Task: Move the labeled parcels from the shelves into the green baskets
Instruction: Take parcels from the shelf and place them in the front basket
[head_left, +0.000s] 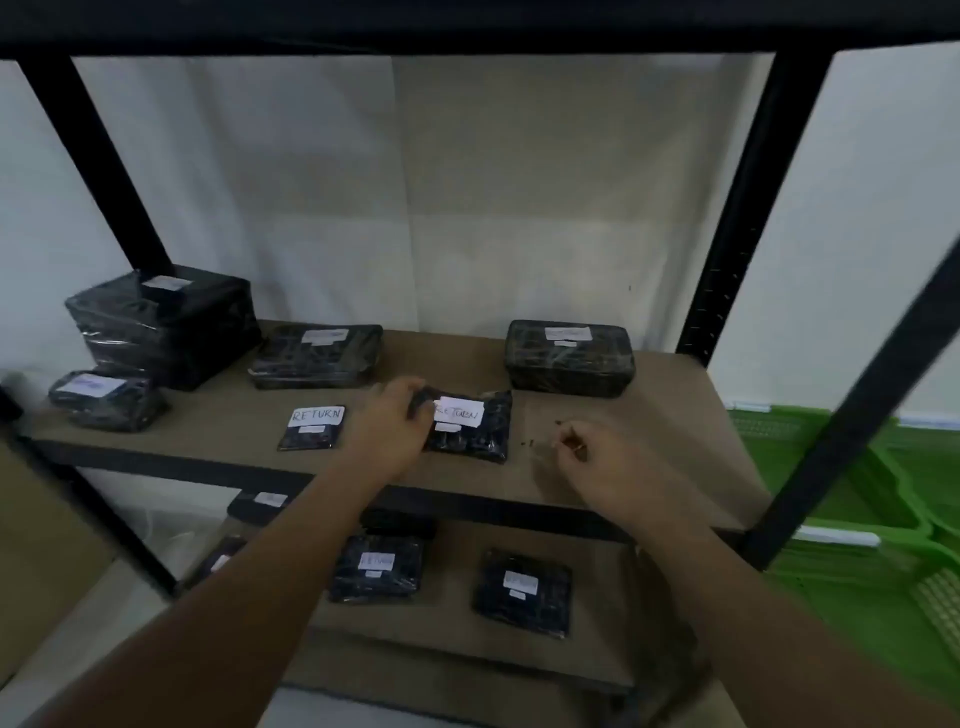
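Observation:
A small black parcel (475, 434) with a white "RETURN" label lies near the front of the upper shelf (597, 441). My left hand (392, 423) grips its left edge, fingers curled over the top corner. My right hand (587, 457) hovers just right of the parcel, fingers loosely curled, holding nothing. A second flat "RETURN" parcel (311, 428) lies to the left. Green baskets (852, 525) stand on the floor at the right, beyond the rack.
More wrapped black parcels sit on the upper shelf: a tall one (166, 327) at the back left, a small one (104, 397) in front of it, a flat one (317, 356), and a box (569, 358) at the right. Several labelled parcels (522, 592) lie on the lower shelf. Black rack posts (737, 208) frame the shelf.

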